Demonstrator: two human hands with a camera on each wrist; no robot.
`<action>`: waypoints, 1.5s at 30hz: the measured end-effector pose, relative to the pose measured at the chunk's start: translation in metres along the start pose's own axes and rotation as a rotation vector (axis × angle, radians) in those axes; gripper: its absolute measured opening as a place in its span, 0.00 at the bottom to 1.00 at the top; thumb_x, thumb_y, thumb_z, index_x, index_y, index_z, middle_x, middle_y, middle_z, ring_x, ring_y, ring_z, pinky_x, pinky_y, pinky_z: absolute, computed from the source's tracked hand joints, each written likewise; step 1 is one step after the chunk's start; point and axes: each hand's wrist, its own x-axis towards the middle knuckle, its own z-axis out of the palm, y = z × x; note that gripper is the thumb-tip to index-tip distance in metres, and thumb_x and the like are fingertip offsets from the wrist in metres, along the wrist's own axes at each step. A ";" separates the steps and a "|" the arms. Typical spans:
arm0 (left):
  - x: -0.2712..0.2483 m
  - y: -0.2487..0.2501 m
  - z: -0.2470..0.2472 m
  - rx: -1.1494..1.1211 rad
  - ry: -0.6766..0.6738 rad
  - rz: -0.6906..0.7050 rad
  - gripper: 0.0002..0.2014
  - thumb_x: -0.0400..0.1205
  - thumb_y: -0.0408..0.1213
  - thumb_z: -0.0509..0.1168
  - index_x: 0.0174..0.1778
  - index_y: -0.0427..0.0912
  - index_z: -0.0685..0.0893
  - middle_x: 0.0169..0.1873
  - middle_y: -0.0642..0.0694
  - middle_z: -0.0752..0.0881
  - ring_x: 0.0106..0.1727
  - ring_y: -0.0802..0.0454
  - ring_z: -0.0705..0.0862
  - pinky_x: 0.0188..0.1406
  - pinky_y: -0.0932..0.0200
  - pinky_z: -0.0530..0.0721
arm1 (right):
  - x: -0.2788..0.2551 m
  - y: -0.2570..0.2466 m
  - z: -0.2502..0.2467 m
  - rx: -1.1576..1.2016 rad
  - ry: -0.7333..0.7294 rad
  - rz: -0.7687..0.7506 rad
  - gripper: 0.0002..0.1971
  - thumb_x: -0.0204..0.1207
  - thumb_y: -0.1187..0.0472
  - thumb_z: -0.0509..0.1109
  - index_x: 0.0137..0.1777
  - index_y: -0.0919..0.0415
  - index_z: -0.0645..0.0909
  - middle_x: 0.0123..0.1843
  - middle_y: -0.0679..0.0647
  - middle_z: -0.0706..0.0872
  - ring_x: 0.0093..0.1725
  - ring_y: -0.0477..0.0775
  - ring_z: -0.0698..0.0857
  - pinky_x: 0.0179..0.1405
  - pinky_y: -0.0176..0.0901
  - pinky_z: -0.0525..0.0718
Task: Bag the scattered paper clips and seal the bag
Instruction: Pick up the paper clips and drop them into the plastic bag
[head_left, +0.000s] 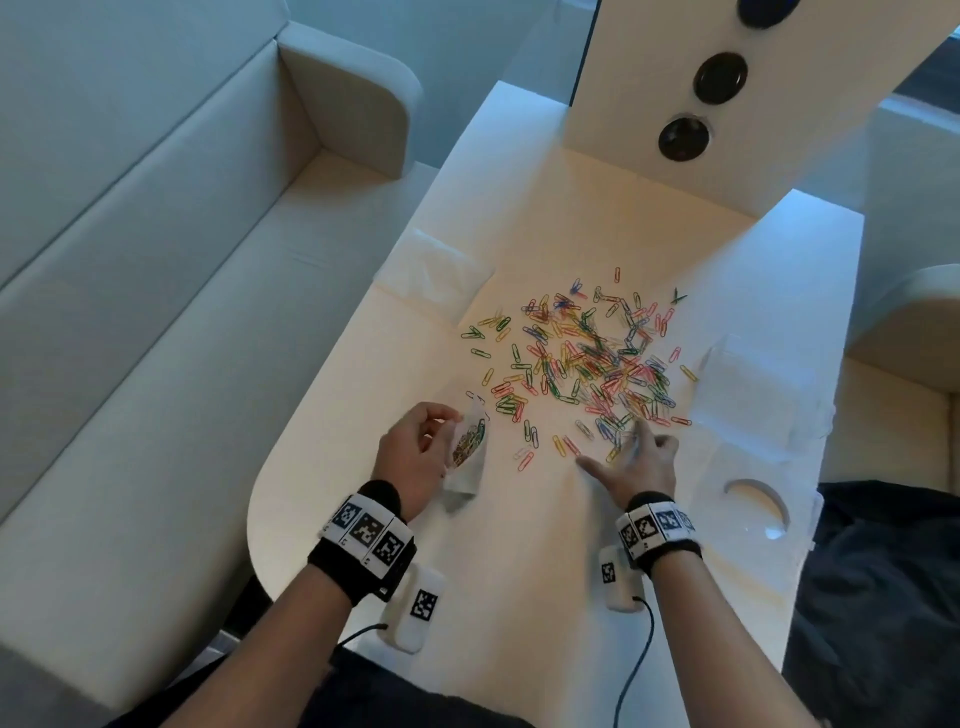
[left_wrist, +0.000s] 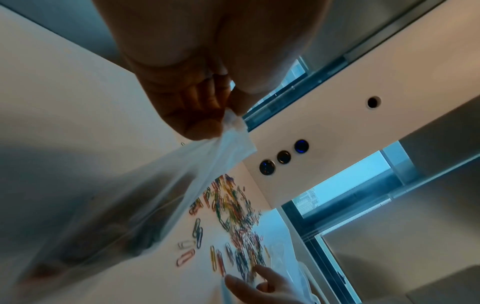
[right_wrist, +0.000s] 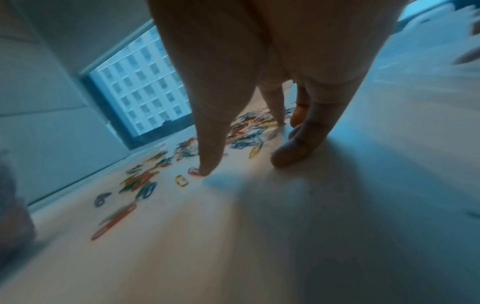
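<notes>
No readable writing or brand anywhere, only black-and-white square marker codes on both wristbands (head_left: 370, 531). Left hand (head_left: 415, 453) raised at the table's (head_left: 498, 571) near-left part, fingers (left_wrist: 197, 115) pinching the top edge of a clear bag (head_left: 467, 452) already holding some clips. Right hand (head_left: 636, 465) spread palm-down, fingers (right_wrist: 210, 144) wide, fingertips on the table at the near edge of the scattered coloured paper clips (head_left: 576, 358), gripping nothing.

Colourful paper clips (head_left: 582, 358) on white table (head_left: 519, 545), bag (head_left: 467, 452) in left hand (head_left: 415, 447).
</notes>
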 end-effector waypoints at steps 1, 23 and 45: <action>0.002 0.000 -0.003 -0.007 0.018 0.003 0.07 0.86 0.34 0.63 0.48 0.48 0.84 0.33 0.49 0.85 0.27 0.60 0.80 0.28 0.68 0.79 | 0.005 -0.004 0.004 -0.034 0.016 -0.039 0.53 0.55 0.39 0.85 0.78 0.54 0.66 0.70 0.62 0.67 0.66 0.67 0.78 0.67 0.57 0.81; 0.006 -0.013 0.027 0.078 -0.068 -0.030 0.04 0.84 0.35 0.65 0.50 0.43 0.85 0.33 0.44 0.84 0.24 0.60 0.80 0.34 0.65 0.84 | 0.007 0.002 -0.013 1.291 -0.245 0.339 0.10 0.75 0.68 0.74 0.55 0.66 0.86 0.57 0.62 0.89 0.59 0.56 0.88 0.57 0.44 0.88; -0.007 -0.004 0.051 0.037 -0.125 -0.045 0.05 0.85 0.30 0.62 0.51 0.36 0.83 0.34 0.44 0.84 0.27 0.56 0.83 0.28 0.68 0.83 | -0.080 -0.097 0.002 -0.119 -0.395 -0.434 0.17 0.78 0.71 0.64 0.56 0.54 0.90 0.50 0.54 0.91 0.47 0.52 0.88 0.48 0.40 0.86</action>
